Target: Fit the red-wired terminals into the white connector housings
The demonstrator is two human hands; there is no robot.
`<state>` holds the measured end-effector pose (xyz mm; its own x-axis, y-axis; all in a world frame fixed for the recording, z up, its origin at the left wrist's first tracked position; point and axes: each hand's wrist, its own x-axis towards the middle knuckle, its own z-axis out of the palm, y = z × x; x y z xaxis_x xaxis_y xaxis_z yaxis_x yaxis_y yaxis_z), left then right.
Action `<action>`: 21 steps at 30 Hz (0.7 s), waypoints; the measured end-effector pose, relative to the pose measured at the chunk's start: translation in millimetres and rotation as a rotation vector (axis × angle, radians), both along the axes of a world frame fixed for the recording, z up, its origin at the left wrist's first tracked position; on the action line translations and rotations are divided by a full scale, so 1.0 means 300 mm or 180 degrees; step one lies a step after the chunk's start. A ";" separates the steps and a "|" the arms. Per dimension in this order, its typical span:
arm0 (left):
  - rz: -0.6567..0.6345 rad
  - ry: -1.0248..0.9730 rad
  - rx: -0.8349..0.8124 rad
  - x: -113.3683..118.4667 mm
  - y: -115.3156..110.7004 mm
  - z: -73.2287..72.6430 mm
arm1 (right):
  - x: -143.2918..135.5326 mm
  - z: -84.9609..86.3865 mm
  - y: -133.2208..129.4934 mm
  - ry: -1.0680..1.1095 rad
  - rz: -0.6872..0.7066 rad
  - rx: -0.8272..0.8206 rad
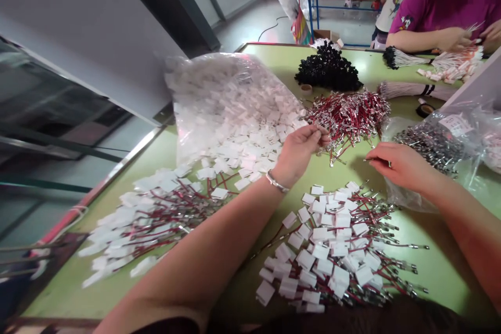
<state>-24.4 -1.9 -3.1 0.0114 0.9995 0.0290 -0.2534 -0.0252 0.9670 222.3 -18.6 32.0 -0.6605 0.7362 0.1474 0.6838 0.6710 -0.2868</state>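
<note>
My left hand, a bracelet at its wrist, has thumb and fingers pinched together at the edge of a pile of short red wires with metal ends. What lies in that pinch, if anything, blends into the pile. To the right, my right hand hovers above the table with its fingertips closed on a small metal piece, whose tip pokes out leftward. Between and below my forearms lies a heap of white plastic housings with red wires and shiny metal ends. A similar heap of wired white pieces spreads left of my left forearm.
A clear bag of loose white housings spills onto the green table. Black parts are heaped behind the wires. Small metal parts fill a plastic bag at right, near black tape. A co-worker handles white wires opposite.
</note>
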 end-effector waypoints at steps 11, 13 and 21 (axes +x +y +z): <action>-0.0745 0.2504 0.1556 0.038 -0.057 0.004 | -0.067 -0.028 -0.033 0.0946 -0.0656 -0.0469; -0.0664 0.2597 0.1552 0.056 -0.073 0.016 | -0.080 -0.037 -0.045 0.1184 -0.0771 -0.0343; -0.1018 0.2404 0.1203 0.068 -0.085 0.039 | -0.113 -0.054 -0.064 0.1254 -0.0640 -0.0005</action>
